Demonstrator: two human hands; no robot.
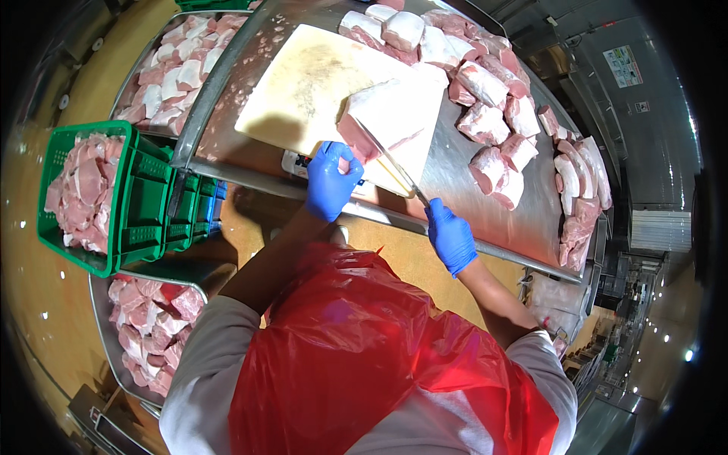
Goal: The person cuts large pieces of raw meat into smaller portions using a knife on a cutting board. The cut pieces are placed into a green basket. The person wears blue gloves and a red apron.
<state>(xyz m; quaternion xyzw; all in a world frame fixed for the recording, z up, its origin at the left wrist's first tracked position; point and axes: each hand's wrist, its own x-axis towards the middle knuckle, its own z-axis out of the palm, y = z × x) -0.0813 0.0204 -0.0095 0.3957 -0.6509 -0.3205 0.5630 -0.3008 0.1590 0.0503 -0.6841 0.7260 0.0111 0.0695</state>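
A large piece of raw meat (pixel 383 114) with a pale fatty top lies on the white cutting board (pixel 303 76). My right hand (pixel 450 236), in a blue glove, is closed round the handle of a knife (pixel 395 164). Its long, thin blade slants up and left across the near side of the meat. My blue-gloved left hand (pixel 332 182) is closed at the board's near edge, its fingers pinching a pink flap at the meat's near left end. Whether that flap is cut free, I cannot tell.
Several meat chunks (pixel 485 83) cover the back and right of the steel table (pixel 485 220). Left of it stand a green crate (pixel 117 227) with meat slices and metal tubs of meat pieces (pixel 163 76), another lower down. Part of a scale (pixel 294 163) shows under the board's near edge.
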